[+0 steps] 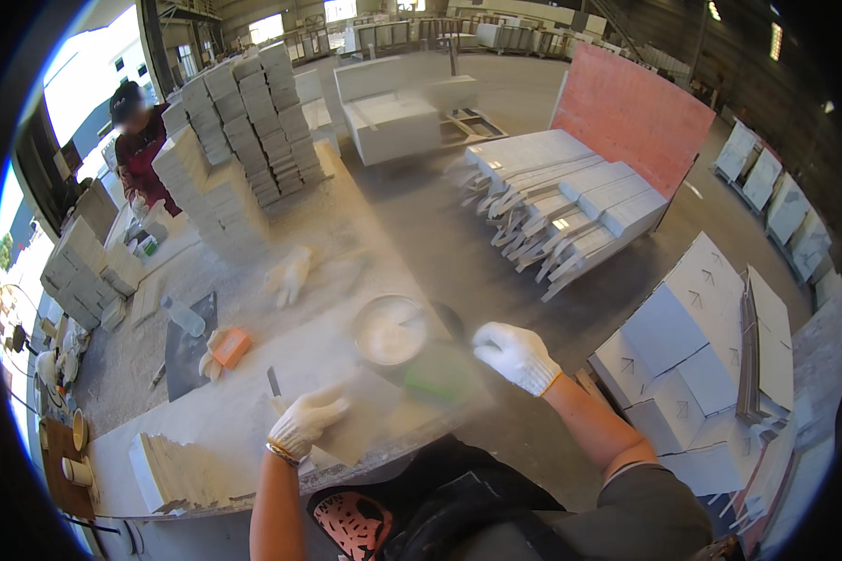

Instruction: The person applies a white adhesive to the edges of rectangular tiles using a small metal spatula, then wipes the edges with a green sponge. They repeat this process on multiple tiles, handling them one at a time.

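Observation:
My left hand (309, 423), in a white knit glove, is at the near part of the dusty worktable. Its fingers close on the left edge of a thin, flat beige tile (365, 419), which looks slightly blurred. Past the table's right edge, my right hand (518, 357), also gloved, is raised with fingers curled together; whether anything is inside cannot be seen. Between the hands lies a blurred green patch (437, 376), its kind unclear. A round bowl (390, 330) holding pale powder or paste stands just beyond. A dark strip (273, 381) lies near my left hand.
An orange block (232, 347) rests on a glove, near a clear bottle (184, 316); another glove (291, 275) lies farther off. Stacked tiles (253, 122) rise at the back, a person (140, 150) beside them. Stacked slabs (571, 192) and boxes (692, 341) stand right of the table.

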Demonstrator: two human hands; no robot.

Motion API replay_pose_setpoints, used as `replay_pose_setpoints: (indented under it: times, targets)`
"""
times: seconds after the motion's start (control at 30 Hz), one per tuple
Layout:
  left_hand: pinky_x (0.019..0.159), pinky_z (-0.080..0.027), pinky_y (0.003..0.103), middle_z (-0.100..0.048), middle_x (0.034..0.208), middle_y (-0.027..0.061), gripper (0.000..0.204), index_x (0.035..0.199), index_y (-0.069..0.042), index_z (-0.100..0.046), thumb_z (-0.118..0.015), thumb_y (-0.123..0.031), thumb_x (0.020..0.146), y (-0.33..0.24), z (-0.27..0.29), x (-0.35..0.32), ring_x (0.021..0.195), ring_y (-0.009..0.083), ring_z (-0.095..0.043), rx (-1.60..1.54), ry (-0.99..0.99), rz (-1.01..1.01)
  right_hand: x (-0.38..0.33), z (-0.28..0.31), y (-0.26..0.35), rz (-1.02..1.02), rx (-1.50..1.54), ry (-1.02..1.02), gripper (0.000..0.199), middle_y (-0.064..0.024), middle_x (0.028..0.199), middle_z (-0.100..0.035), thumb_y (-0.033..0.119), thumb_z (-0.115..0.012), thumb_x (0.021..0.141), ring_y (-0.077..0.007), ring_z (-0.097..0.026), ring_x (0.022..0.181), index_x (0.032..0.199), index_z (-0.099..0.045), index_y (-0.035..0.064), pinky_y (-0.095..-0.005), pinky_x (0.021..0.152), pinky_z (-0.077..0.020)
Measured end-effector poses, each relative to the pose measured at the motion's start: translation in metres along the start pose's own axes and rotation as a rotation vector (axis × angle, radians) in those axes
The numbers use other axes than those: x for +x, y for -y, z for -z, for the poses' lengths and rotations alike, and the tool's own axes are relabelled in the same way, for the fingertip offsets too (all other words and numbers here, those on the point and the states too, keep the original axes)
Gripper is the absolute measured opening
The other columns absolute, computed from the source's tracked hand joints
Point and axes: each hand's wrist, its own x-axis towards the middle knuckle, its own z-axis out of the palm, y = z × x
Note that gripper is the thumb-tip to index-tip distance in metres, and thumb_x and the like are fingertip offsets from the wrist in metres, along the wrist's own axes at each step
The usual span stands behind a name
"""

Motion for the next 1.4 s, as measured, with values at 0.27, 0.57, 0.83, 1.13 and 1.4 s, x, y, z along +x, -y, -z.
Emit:
replay_pose_setpoints:
  times: [0.27, 0.57, 0.83, 1.13, 1.4]
  targets:
    - [0.097, -0.053, 0.03, -0.075, 0.124, 0.0061, 0.059, 0.143, -0.004, -0.067, -0.081, -0.029, 0.092, 0.006, 0.034, 0.031, 0.106, 0.0114, -0.064, 0.515, 0.256, -0.072, -0.062, -0.013, 0.024, -0.248, 0.372, 0.155, 0.02, -0.007, 0.097, -0.075, 0.024, -0.071, 0.099, -0.0171, -0.07, 0.086, 0.112, -0.072, 0.0092, -0.0331, 0.079, -0.0551]
    - [0.091, -0.057, 0.043, -0.074, 0.126, 0.0107, 0.038, 0.12, -0.017, -0.079, -0.077, -0.027, 0.083, -0.002, -0.003, 0.015, 0.101, 0.0342, -0.069, 1.097, -0.155, -0.358, -0.064, -0.022, 0.022, -0.277, 0.734, 0.122, 0.039, -0.0077, 0.107, -0.078, 0.009, -0.069, 0.099, -0.0141, -0.073, 0.086, 0.138, -0.067, 0.0046, -0.0273, 0.072, -0.0559]
    - [0.103, -0.052, 0.041, -0.07, 0.129, 0.015, 0.038, 0.125, -0.006, -0.074, -0.074, -0.027, 0.093, 0.032, -0.091, -0.061, 0.12, 0.0345, -0.066, 0.474, -0.645, -0.403, -0.084, -0.042, 0.049, -0.287, 0.806, 0.248, 0.039, -0.0093, 0.104, -0.077, 0.011, -0.07, 0.1, -0.0165, -0.073, 0.086, 0.137, -0.068, 0.0025, -0.029, 0.075, -0.0577]
    - [0.063, -0.04, 0.027, -0.055, 0.077, -0.0047, 0.031, 0.087, 0.001, -0.069, -0.081, -0.028, 0.092, 0.038, -0.149, -0.103, 0.073, 0.0055, -0.045, -0.341, -0.504, -0.083, -0.109, -0.089, 0.109, 0.048, 0.581, 0.431, 0.05, -0.0123, 0.144, -0.069, 0.013, -0.071, 0.102, -0.0182, -0.067, 0.126, 0.151, -0.059, 0.0051, -0.0324, 0.109, -0.0501]
    - [0.065, -0.044, 0.024, -0.065, 0.079, -0.0027, 0.027, 0.093, 0.002, -0.075, -0.081, -0.025, 0.093, 0.055, -0.149, -0.105, 0.072, 0.0056, -0.053, -0.298, -0.505, -0.124, -0.13, -0.064, 0.091, 0.095, 0.446, 0.533, 0.052, -0.0124, 0.137, -0.073, 0.013, -0.073, 0.097, -0.0189, -0.071, 0.12, 0.147, -0.062, 0.0039, -0.0331, 0.103, -0.0536]
